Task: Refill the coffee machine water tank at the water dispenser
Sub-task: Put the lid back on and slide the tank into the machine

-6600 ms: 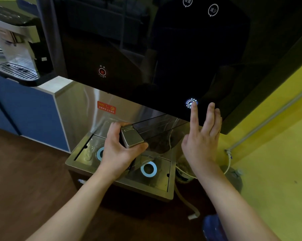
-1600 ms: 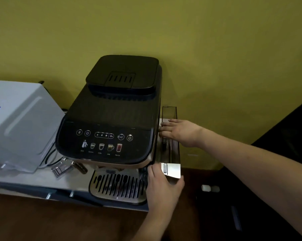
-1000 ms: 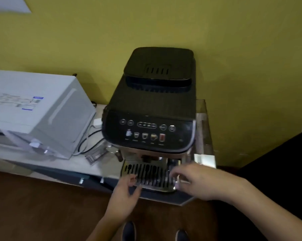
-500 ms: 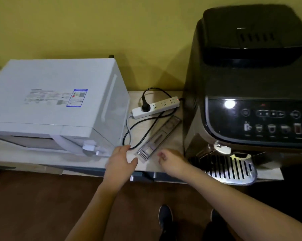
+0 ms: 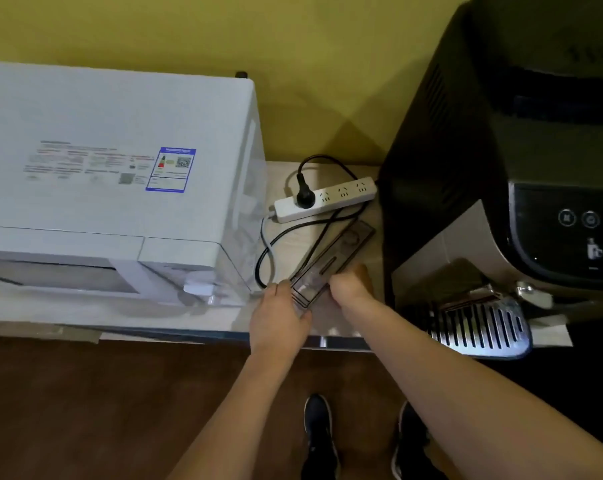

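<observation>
Picking up the tank lid from the counter

Head view: the left hand [image 5: 280,315] and right hand [image 5: 349,289] are closing their fingers on the near end of the clear tank lid [image 5: 331,263], lying between microwave [image 5: 113,181] and coffee machine [image 5: 501,174]; lifting it level and clear of the black cable [image 5: 276,244] seems wisest.

You have before you:
- coffee machine [image 5: 522,174]: one, with one slotted metal drip tray [image 5: 480,329].
- white microwave [image 5: 113,181]: one.
- white power strip [image 5: 328,199]: one, with one black plug [image 5: 304,196] in it.
- clear tank lid [image 5: 331,265]: one.
- hands: two, your left hand [image 5: 279,320] and right hand [image 5: 350,289].
- dark shoes: two, one [image 5: 319,434] beside the other [image 5: 409,441].
</observation>
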`<state>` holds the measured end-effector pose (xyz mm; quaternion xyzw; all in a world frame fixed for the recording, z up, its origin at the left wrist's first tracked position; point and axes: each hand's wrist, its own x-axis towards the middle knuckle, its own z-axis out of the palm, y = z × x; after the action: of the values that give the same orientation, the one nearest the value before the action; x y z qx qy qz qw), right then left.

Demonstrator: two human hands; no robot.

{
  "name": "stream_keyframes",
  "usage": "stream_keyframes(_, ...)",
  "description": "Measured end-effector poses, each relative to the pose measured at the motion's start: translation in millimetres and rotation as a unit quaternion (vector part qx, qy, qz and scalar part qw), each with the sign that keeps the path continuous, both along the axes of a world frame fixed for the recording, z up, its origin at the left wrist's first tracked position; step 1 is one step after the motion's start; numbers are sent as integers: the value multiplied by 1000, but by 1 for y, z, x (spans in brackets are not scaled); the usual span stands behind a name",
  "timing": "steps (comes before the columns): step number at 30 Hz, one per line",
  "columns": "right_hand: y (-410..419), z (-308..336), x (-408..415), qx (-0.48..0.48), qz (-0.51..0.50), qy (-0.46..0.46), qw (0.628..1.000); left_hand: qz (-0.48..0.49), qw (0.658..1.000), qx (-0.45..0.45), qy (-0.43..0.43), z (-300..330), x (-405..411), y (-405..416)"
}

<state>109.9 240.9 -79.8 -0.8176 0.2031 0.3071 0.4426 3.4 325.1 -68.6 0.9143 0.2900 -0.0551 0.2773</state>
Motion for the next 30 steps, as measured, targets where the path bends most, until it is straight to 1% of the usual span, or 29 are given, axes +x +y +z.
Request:
stream_keyframes(2,1,2,-10,16,8,-10,1000,32,998,-51,-34,7,-16,0)
stream_keyframes(5,1,22,-27,46,14,-35,998,86,987,-116,-72,18,-34,-1)
stream_keyframes(7,1,46,-36,45,66,-101,992,121,977,-136,-112,27,-41,-5)
stream_keyframes(9,-3,79,-43,46,126,-205,969,145,962,-158,-170,39,-42,-8)
stream_keyframes(11,-9,123,-49,68,174,-301,935,165,939,-195,-231,57,-37,-13)
stream_keyframes(13,-18,169,-47,97,202,-372,901,167,922,-182,-297,84,-25,-21)
stream_keyframes(14,-24,191,-43,105,207,-402,886,158,916,-157,-335,99,-14,-26)
stream_keyframes(16,-41,233,-33,120,202,-457,858,130,892,-118,-417,131,9,-38)
stream_keyframes(19,-76,289,-17,133,172,-528,821,74,861,-114,-490,182,41,-63)
stream_keyframes(21,-106,319,-8,143,147,-555,806,32,852,-107,-511,209,58,-84)
stream_keyframes(24,-156,348,6,148,119,-568,801,-21,842,-121,-525,239,81,-121)
stream_keyframes(27,-206,363,17,140,99,-576,799,-70,833,-101,-540,255,100,-164)
stream_keyframes(30,-255,367,30,150,81,-581,796,-108,837,-78,-530,262,112,-209)
